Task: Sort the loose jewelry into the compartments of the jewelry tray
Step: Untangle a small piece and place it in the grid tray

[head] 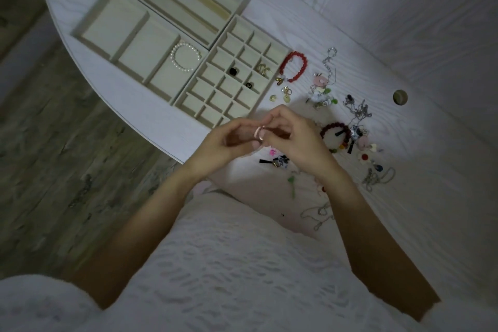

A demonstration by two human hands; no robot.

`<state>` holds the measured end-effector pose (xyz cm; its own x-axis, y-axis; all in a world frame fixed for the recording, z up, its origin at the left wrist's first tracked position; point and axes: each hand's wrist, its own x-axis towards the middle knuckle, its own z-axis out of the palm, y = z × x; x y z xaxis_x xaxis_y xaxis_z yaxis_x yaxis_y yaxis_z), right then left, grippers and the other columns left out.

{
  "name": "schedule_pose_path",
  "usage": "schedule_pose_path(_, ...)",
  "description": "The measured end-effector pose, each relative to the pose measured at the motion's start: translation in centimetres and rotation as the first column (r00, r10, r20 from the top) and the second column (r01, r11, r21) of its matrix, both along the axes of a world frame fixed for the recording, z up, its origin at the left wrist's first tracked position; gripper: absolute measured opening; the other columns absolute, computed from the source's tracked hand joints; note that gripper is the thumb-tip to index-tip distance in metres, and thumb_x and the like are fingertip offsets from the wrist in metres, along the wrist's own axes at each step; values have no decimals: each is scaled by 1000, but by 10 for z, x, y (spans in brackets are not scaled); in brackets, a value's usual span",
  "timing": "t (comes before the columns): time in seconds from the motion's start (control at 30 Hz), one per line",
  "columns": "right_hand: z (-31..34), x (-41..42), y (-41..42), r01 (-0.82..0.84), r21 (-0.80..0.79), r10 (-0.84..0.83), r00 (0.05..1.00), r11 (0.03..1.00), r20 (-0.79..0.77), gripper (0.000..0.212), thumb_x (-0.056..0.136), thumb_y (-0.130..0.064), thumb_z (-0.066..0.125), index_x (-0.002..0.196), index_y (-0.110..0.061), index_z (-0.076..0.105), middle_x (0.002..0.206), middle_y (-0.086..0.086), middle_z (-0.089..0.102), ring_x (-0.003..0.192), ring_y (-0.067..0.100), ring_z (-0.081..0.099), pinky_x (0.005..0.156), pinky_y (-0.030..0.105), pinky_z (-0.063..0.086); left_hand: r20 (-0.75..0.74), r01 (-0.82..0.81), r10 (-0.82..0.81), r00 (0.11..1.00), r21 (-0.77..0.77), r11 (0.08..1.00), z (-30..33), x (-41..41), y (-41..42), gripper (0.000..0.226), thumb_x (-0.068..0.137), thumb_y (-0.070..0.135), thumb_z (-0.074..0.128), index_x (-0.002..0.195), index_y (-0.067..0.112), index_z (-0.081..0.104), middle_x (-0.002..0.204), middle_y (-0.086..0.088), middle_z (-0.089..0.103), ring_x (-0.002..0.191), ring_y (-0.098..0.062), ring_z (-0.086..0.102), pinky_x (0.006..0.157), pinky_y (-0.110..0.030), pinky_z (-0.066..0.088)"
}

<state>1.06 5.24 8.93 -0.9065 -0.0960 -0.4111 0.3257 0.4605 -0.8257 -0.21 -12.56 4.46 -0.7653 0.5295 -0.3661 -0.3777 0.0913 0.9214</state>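
Sitting on the white table [350,21] are three beige trays: the grid tray [215,81] is holding two dark pieces and gold earrings [263,69], the three-section tray [89,32] a pearl bracelet [185,56]. Both the left hand [229,140] and right hand [291,137] are pinching a small ring [260,134] with curled fingertips near the grid tray's corner. Lying loose to the right are a red bracelet [293,66], a dark beaded one [335,133], chains and charms.

Small ring [260,134] between both hands' fingertips, near grid tray [280,49]
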Motion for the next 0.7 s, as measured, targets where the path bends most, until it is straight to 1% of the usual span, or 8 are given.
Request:
schedule_pose_path(0.13,-2,-5,-21,-24,72,29,997,997,-66,13,80,-14,73,88,-14,63,87,-5,68,78,2,65,70,16,52,161,-174,170,972,9,985,2,1,-24,27,85,5,65,111,8,63,101,-6,67,90,-17,66,77,-24,53)
schedule_pose_path(0.2,-10,-8,-30,-27,107,40,992,994,-121,13,78,-6,73,85,-12,64,82,-6,65,72,-1,63,67,13,50,38,-193,195,980,-58,980,-4,-5,-33,25,82,4,68,107,5,64,96,-6,67,88,-16,66,80,-28,53)
schedule_pose_path(0.27,-23,-11,-38,-30,193,71,975,981,-211,13,77,-1,72,83,-11,66,82,-6,62,70,1,60,68,17,51,-269,-152,100,958,-182,971,-14,-16,-43,19,83,4,69,102,5,67,96,-7,68,88,-18,66,83,-36,54)
schedule_pose_path(0.3,-30,-13,-43,-29,234,92,961,972,-260,13,77,1,71,83,-10,66,84,-3,61,71,5,59,69,20,52,-455,-127,-2,891,-254,959,-19,-23,-47,16,83,3,69,99,6,68,97,-7,67,88,-18,65,81,-36,54)
schedule_pose_path(0.37,-43,-15,-52,-40,305,144,933,952,-329,13,76,5,69,82,-6,67,89,3,61,73,10,56,66,15,46,-728,-62,-253,637,-375,925,-28,-39,-55,11,85,1,66,93,7,70,99,-7,64,86,-15,61,74,-29,52)
schedule_pose_path(0.47,-59,-12,-61,-39,364,174,922,931,-345,15,75,6,67,83,-7,67,91,4,62,75,16,58,65,15,42,-789,71,-487,376,-499,864,-37,-53,-63,12,88,1,62,94,7,71,104,-9,64,91,-19,62,76,-29,52)
schedule_pose_path(0.57,-66,-6,-65,31,336,82,945,941,-317,25,74,10,62,85,-11,68,94,3,65,78,21,61,66,36,53,-755,119,-560,342,-556,823,-42,-53,-73,29,84,-8,60,107,5,70,115,-11,64,107,-27,60,91,-37,50)
schedule_pose_path(0.7,-62,-1,-64,156,427,39,909,890,-415,20,75,8,60,82,-9,69,97,7,64,92,27,55,77,33,46,-748,-39,-529,400,-591,806,-41,-43,-85,36,89,9,43,117,8,66,121,-11,62,119,-30,49,102,-41,39)
